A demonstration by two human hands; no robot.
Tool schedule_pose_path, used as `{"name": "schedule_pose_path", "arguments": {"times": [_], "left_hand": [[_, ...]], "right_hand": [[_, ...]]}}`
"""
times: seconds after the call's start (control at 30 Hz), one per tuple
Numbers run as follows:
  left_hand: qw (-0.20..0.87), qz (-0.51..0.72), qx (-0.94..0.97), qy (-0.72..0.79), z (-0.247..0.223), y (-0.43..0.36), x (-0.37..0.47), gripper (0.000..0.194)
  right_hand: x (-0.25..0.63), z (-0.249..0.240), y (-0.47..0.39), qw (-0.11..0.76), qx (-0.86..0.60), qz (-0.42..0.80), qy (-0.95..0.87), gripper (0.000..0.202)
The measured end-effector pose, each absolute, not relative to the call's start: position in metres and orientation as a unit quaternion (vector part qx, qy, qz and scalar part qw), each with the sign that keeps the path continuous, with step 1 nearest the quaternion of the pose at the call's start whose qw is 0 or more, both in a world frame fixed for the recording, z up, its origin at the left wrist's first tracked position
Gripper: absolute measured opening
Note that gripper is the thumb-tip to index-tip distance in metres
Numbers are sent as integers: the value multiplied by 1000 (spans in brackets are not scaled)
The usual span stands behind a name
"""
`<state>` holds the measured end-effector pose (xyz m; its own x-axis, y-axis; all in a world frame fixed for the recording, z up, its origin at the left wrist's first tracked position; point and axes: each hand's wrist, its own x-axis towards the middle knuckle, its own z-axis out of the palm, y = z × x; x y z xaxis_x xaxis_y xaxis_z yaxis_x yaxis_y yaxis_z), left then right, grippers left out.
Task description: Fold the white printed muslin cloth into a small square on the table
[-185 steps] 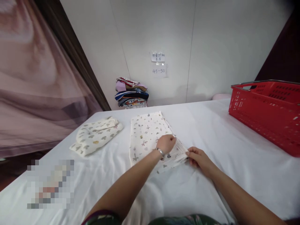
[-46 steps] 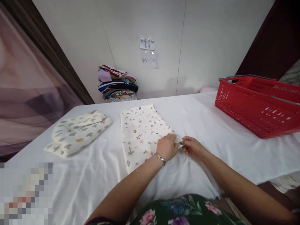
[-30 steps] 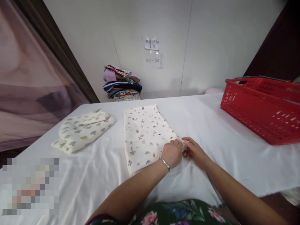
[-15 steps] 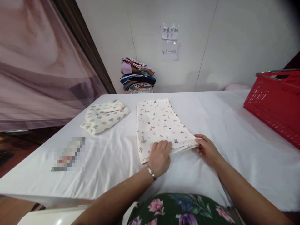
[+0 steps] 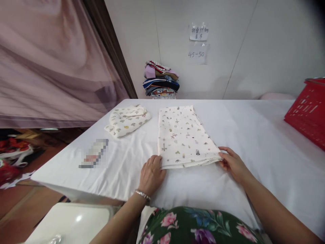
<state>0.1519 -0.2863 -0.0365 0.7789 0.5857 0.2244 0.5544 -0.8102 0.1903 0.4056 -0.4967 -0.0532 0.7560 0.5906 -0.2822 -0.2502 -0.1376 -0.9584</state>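
A white cloth with small plant and animal prints lies folded in layers on the white-covered table. Its near edge is wider than its far edge. At the near left corner, my left hand is closed with its fingers at the cloth's edge; a bracelet circles that wrist. My right hand pinches the near right corner between thumb and fingers. Off to the left rests a second white cloth with grey-green prints, loosely bunched.
A pixelated flat object lies on the table's left side. Behind the far edge stands a stack of folded fabrics. A red plastic basket is at the right. Below the near left edge is a white stool.
My left hand has moved left from the middle of the cloth's near edge to its left corner, and that edge now lies straighter. My right hand keeps its corner. The view has shifted left.
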Motion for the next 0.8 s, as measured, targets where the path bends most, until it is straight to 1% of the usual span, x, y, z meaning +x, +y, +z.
{"name": "schedule_pose_path", "arguments": {"times": [0.1, 0.2, 0.3, 0.4, 0.5, 0.6, 0.73, 0.8], "left_hand": [[56, 116, 930, 345, -30, -286, 162, 21], [54, 127, 921, 364, -24, -280, 159, 14], [49, 120, 925, 357, -23, -276, 149, 14], [47, 80, 937, 337, -24, -276, 139, 17], [54, 71, 943, 320, -25, -277, 133, 22], [76, 70, 950, 295, -19, -272, 127, 23], [140, -13, 957, 255, 9, -257, 124, 19], [175, -39, 961, 212, 25, -250, 132, 25]], "right_hand": [[404, -48, -500, 624, -707, 304, -138, 43], [401, -42, -505, 576, -758, 259, -161, 42], [395, -40, -508, 499, -796, 285, -191, 43], [391, -41, -510, 443, -811, 310, -224, 44], [388, -43, -512, 416, -814, 313, -257, 46], [384, -42, -515, 390, -814, 330, -277, 50], [382, -41, -517, 363, -819, 323, -304, 48], [382, -40, -518, 357, -819, 333, -303, 50]]}}
